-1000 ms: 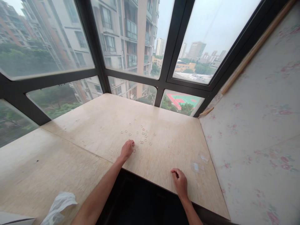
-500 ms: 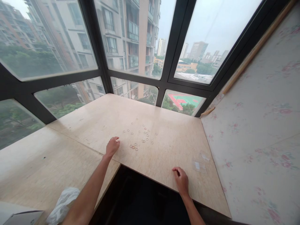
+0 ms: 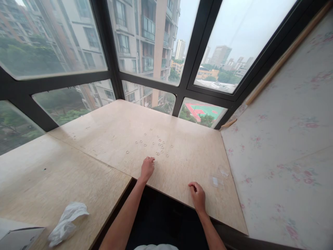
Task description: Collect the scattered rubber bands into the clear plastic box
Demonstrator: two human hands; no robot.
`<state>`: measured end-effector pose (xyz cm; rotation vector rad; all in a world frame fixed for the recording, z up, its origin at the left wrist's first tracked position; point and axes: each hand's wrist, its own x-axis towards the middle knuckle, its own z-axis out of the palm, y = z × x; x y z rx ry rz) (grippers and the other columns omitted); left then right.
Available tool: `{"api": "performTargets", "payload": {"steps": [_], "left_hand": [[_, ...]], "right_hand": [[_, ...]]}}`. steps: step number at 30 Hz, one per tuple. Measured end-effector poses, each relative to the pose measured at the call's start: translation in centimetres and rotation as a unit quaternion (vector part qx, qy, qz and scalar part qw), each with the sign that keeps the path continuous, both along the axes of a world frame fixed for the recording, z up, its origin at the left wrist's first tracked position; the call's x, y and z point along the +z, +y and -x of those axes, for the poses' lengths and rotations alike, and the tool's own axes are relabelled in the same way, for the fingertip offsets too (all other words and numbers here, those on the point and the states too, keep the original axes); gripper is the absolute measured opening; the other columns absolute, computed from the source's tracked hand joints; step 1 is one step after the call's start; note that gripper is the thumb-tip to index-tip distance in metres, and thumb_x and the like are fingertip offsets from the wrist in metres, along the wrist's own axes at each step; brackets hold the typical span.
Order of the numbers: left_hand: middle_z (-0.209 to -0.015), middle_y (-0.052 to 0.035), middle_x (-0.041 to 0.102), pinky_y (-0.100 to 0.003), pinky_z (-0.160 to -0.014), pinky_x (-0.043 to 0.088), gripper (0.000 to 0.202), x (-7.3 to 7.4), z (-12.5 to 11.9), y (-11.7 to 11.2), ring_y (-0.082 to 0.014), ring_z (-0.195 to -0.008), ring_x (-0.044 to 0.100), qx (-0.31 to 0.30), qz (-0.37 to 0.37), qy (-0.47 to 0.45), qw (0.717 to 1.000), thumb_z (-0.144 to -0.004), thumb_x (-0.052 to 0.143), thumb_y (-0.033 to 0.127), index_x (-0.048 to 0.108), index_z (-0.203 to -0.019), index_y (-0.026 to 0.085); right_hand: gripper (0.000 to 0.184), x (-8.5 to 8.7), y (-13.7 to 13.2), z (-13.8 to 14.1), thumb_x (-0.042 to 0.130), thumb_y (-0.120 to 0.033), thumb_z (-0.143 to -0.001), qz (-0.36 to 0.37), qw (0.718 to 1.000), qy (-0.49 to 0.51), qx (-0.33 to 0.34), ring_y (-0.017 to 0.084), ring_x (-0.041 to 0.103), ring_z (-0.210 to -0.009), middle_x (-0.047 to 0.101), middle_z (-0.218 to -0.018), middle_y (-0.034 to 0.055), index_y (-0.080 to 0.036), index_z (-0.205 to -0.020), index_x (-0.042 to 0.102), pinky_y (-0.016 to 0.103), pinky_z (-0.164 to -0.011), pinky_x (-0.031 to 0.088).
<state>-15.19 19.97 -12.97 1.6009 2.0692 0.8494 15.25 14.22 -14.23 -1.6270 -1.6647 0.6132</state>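
Several small thin rings [image 3: 167,156] lie scattered on the pale wood-patterned tabletop; their material is too small to tell. My left hand [image 3: 147,167] is palm down at the near side of the group, its fingers bent but apart. Parts of rings show at its fingertips, and whatever lies beneath the palm is hidden. One ring [image 3: 127,152] lies by itself to the left of that hand. Close to the table's front edge rests my right hand [image 3: 197,195], fingers curled toward the thumb, with nothing visible in them.
A clear plastic packet [image 3: 216,181] lies right of my right hand, near the floral wall [image 3: 281,166]. Crumpled white plastic [image 3: 69,222] and a white box [image 3: 20,238] sit at lower left. Dark-framed windows [image 3: 179,93] border the tabletop [image 3: 104,119] behind.
My left hand has moved right, from beside the rings to over the near cluster, uncovering a lone ring on the left. My right hand stays curled in nearly the same place.
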Motion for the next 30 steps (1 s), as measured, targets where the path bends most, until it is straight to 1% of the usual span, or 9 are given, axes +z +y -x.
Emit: {"api": "performTargets", "payload": {"steps": [6,10,13,16,19,22,24,27,30], "left_hand": [[-0.098,-0.0101,0.064,-0.032,-0.083,0.049,0.029,0.2,-2.1,0.2,-0.018,-0.091,0.06,0.015,-0.043,-0.091,0.995,-0.079,0.045,0.005,0.065,-0.097,0.016],[-0.102,-0.0093,0.066,-0.031,-0.079,0.053,0.025,0.9,-5.0,1.3,-0.0168,-0.089,0.062,-0.004,-0.067,-0.154,0.986,-0.082,0.047,0.012,0.064,-0.1,0.017],[-0.105,-0.009,0.066,-0.03,-0.077,0.053,0.024,1.6,-5.5,1.6,-0.0169,-0.09,0.063,-0.014,-0.084,-0.184,0.979,-0.084,0.047,0.018,0.064,-0.101,0.017],[-0.105,-0.009,0.066,-0.03,-0.077,0.053,0.024,1.7,-3.3,1.3,-0.0175,-0.09,0.062,0.036,-0.1,-0.195,0.975,-0.082,0.049,0.021,0.065,-0.099,0.017],[-0.101,-0.0084,0.067,-0.032,-0.082,0.051,0.025,1.5,1.3,0.7,-0.0197,-0.09,0.062,0.168,-0.099,-0.168,0.966,-0.079,0.051,0.024,0.066,-0.098,0.016],[-0.108,-0.0151,0.063,-0.038,-0.092,0.046,0.034,1.5,5.9,-0.2,-0.0238,-0.096,0.06,0.271,-0.095,-0.138,0.948,-0.081,0.044,0.024,0.062,-0.106,0.01],[-0.111,-0.0172,0.06,-0.04,-0.094,0.044,0.038,1.6,7.9,-0.8,-0.0259,-0.1,0.059,0.317,-0.095,-0.122,0.936,-0.083,0.041,0.026,0.059,-0.111,0.008],[-0.109,-0.014,0.061,-0.039,-0.092,0.044,0.034,1.8,8.6,-1.2,-0.0246,-0.097,0.059,0.303,-0.096,-0.095,0.943,-0.084,0.042,0.028,0.06,-0.107,0.012],[-0.102,-0.0128,0.063,-0.037,-0.091,0.044,0.028,1.3,6.7,-1.3,-0.0236,-0.091,0.06,0.211,-0.1,-0.038,0.972,-0.084,0.042,0.023,0.062,-0.1,0.014]], "right_hand": [[0.025,0.3,0.0,0.2,0.043,-0.03,-0.081,0.0,1.0,0.004,-0.003,0.02,0.059,-0.077,0.067,-0.081,0.0072,-0.017,-0.077,0.064,0.03,-0.071,0.045],[0.024,0.4,0.0,0.3,0.043,-0.029,-0.08,-0.007,1.0,0.003,-0.002,0.02,0.059,-0.075,0.067,-0.08,0.0068,-0.017,-0.075,0.064,0.029,-0.071,0.044],[0.025,0.3,0.0,0.3,0.043,-0.028,-0.08,-0.013,1.0,0.001,-0.004,0.019,0.059,-0.075,0.067,-0.08,0.0066,-0.017,-0.076,0.064,0.029,-0.071,0.044],[0.025,0.2,0.0,0.2,0.042,-0.028,-0.08,-0.016,1.0,-0.002,-0.005,0.019,0.058,-0.076,0.067,-0.08,0.0069,-0.017,-0.076,0.064,0.029,-0.071,0.044],[0.024,0.2,0.0,0.3,0.042,-0.027,-0.081,-0.016,1.0,-0.002,-0.004,0.019,0.058,-0.076,0.067,-0.08,0.0067,-0.018,-0.076,0.064,0.029,-0.071,0.043],[0.024,0.2,-0.1,0.3,0.042,-0.027,-0.081,-0.014,1.0,0.001,-0.005,0.019,0.059,-0.076,0.067,-0.08,0.006,-0.018,-0.076,0.063,0.028,-0.072,0.043],[0.023,0.3,-0.1,0.3,0.043,-0.027,-0.081,-0.012,1.0,0.002,-0.007,0.019,0.059,-0.076,0.067,-0.08,0.0057,-0.018,-0.076,0.064,0.028,-0.072,0.043],[0.023,0.4,0.0,0.3,0.043,-0.027,-0.081,-0.007,1.0,0.005,-0.013,0.019,0.059,-0.075,0.067,-0.08,0.0055,-0.018,-0.076,0.064,0.028,-0.07,0.044],[0.024,0.6,0.1,0.7,0.042,-0.027,-0.083,-0.004,1.0,0.007,-0.016,0.019,0.061,-0.074,0.067,-0.08,0.0058,-0.017,-0.078,0.063,0.028,-0.069,0.045]]}}
